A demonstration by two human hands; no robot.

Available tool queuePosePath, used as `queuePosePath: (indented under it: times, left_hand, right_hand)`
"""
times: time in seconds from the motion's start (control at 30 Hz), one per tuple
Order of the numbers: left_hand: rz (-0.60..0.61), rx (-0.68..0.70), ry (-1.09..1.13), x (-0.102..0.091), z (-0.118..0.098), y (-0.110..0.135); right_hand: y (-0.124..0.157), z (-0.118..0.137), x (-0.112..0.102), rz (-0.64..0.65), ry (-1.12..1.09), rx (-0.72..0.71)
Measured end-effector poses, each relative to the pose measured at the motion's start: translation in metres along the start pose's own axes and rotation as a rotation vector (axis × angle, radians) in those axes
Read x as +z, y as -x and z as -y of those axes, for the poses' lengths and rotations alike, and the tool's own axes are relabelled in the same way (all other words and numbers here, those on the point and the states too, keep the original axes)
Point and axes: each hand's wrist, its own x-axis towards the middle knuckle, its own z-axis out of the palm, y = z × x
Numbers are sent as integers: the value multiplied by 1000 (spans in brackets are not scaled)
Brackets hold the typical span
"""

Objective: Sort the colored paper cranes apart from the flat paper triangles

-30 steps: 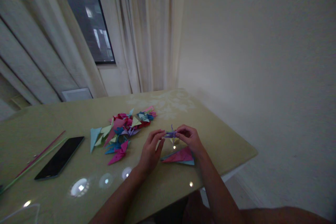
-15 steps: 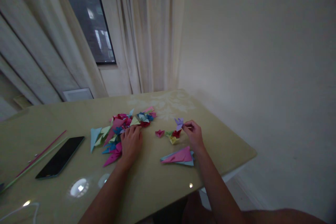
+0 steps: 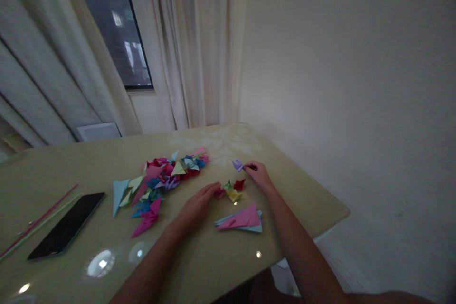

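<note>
Between the thumb and fingers of my right hand [image 3: 260,175] is a small purple origami piece [image 3: 237,165], held just above the table. My left hand [image 3: 199,202] has its fingers stretched out, the tips at a small pink origami piece [image 3: 219,194] and partly covering it. Whether they grip it does not show. Close by lie small folded pieces in green, yellow [image 3: 233,194] and red [image 3: 239,185]. Left of my hands spreads a pile of colourful folded paper pieces [image 3: 167,171], with a magenta one [image 3: 147,218] at its near end.
Flat pink and light-blue folded papers [image 3: 240,218] lie stacked between my forearms. On the left are a black phone [image 3: 67,225] and thin pink and green sticks [image 3: 42,218]. The table's right edge [image 3: 313,180] runs beside a wall; curtains [image 3: 192,47] hang behind.
My left hand has left the paper pile and moved right to the small pink piece. My right hand still holds the purple origami, now turned differently. The view has shifted slightly.
</note>
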Motion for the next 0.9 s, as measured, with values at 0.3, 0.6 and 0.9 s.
queuePosePath:
  times: [0.3, 0.6, 0.9]
  left_hand:
    - [-489, -508, -600, -43, 17, 6]
    - [-431, -541, -635, -49, 33, 8]
    - [-392, -348, -595, -44, 37, 8]
  right_hand:
    - [14, 0, -3, 6, 261, -46]
    - [15, -1, -4, 18, 362, -48]
    - [15, -3, -3, 42, 389, -54]
